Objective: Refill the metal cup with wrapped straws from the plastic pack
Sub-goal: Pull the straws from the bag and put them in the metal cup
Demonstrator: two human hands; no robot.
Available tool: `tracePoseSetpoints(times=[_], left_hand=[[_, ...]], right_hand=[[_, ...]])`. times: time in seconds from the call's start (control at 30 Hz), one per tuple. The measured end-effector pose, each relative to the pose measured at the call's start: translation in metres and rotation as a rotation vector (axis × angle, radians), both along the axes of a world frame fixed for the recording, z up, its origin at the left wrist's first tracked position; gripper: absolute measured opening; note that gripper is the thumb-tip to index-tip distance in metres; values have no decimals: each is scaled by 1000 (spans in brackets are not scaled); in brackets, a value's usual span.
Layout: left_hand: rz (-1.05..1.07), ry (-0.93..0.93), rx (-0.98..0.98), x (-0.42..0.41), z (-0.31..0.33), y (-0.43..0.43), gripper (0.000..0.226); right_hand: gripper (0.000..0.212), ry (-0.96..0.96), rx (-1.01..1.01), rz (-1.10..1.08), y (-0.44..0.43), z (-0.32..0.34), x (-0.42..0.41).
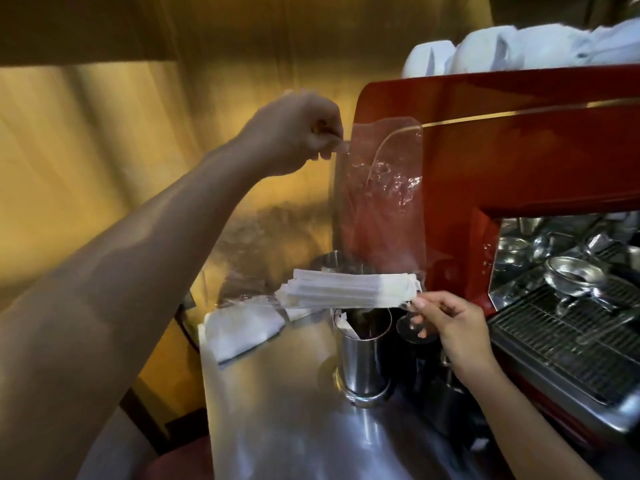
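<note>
Head view: a red espresso machine (519, 140) stands at the right of the steel counter (277, 410). The left hand (298, 133) pinches the clear plastic pack (381, 202) aloft, its grip closed. The right hand (450, 327) pinches a bundle of wrapped straws (346, 289) level just above the metal cup (363, 355).

My left hand (301, 133) motion-blurred; fingertips pinching plastic pack (381, 188) edge hard to make out. Straw bundle (349, 289) hides far rim of metal cup (363, 355); cup contents dark, count of straws inside unreadable. My right hand (446, 323) covers part of glass (412, 327). White cups (485, 50) smeared, cut by top edge. Espresso machine (519, 140) cut off at right edge.
</note>
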State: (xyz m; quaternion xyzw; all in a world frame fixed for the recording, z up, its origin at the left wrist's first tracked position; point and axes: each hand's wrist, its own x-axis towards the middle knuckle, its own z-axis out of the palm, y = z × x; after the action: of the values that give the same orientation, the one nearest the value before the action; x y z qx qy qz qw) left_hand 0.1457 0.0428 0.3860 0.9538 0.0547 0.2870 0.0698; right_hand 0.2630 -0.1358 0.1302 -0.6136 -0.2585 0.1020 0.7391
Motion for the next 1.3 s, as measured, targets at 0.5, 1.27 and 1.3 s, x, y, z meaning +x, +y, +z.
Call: tracePoseSetpoints(times=[0.5,1.27,1.3], left_hand=[[-340,-128,-158,60,8,-44,12],[-421,-206,-445,72,-17,-44,19],[-419,-213,-449,71,-17,-42,18]], right_hand=[[14,-87,133,-269,-106,47,23],[9,-252,25,-376,-147,76,20],[9,-259,27,-371,-146,79,21]])
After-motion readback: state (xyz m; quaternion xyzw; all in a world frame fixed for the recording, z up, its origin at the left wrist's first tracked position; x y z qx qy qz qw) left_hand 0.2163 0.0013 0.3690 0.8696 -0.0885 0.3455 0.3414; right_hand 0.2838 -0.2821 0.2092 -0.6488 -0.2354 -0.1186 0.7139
